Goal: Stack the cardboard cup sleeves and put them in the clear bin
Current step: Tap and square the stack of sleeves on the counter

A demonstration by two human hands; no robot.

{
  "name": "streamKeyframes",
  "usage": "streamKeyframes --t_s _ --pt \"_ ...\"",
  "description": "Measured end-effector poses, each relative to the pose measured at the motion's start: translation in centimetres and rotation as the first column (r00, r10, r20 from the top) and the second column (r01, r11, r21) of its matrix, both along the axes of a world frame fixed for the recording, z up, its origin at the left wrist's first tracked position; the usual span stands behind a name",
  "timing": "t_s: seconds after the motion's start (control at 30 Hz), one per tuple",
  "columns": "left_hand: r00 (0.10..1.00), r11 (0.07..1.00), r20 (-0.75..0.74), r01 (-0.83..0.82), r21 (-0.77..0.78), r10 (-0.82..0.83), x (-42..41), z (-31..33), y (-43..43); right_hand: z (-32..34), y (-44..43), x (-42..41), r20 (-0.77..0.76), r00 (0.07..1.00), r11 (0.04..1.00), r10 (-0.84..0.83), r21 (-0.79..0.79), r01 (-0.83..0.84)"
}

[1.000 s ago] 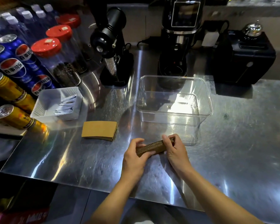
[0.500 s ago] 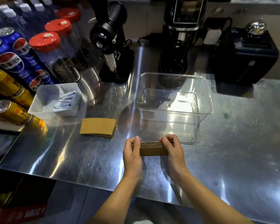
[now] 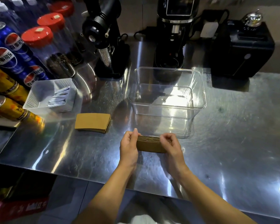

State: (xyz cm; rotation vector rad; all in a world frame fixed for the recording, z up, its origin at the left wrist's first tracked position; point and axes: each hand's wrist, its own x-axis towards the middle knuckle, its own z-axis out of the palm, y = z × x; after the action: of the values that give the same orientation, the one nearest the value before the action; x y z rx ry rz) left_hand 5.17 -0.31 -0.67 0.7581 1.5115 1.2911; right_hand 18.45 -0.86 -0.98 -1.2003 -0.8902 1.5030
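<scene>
A stack of brown cardboard cup sleeves (image 3: 149,145) stands on its long edge on the steel counter, just in front of the clear bin (image 3: 199,88). My left hand (image 3: 128,147) holds the stack's left end and my right hand (image 3: 171,145) holds its right end, fingers curled over the top. The bin holds nothing that I can see. A second, smaller pile of sleeves (image 3: 92,122) lies flat on the counter to the left, apart from both hands.
A white tray (image 3: 37,96) with blue packets sits at the left, beside cans (image 3: 6,107) and red-lidded jars (image 3: 37,38). Two black coffee grinders (image 3: 107,41) (image 3: 173,33) and a black box (image 3: 242,49) stand behind the bin. The counter's front edge runs just below my wrists.
The stack has turned from tilted to level and stands squarer on its edge, with more of its broad face showing. Both hands stay at its ends.
</scene>
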Motion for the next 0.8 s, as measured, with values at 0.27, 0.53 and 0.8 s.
streamKeyframes --t_s 0.27,0.53,0.8 --pt "0.975 0.975 0.041 0.22 -0.032 -0.219 -0.6 -0.1 -0.5 -0.2 -0.6 1.1 0.365 0.922 0.989 0.128 0.023 -0.146" --pt "0.897 0.968 -0.372 0.191 -0.163 -0.24 -1.9 1.4 -1.3 0.1 0.7 0.4 0.361 0.914 0.974 0.187 0.053 -0.22" --pt "0.948 0.997 -0.317 -0.007 -0.077 -0.018 -5.9 3.4 -0.7 2.7 3.0 -2.8 0.481 0.855 0.952 0.192 0.119 -0.281"
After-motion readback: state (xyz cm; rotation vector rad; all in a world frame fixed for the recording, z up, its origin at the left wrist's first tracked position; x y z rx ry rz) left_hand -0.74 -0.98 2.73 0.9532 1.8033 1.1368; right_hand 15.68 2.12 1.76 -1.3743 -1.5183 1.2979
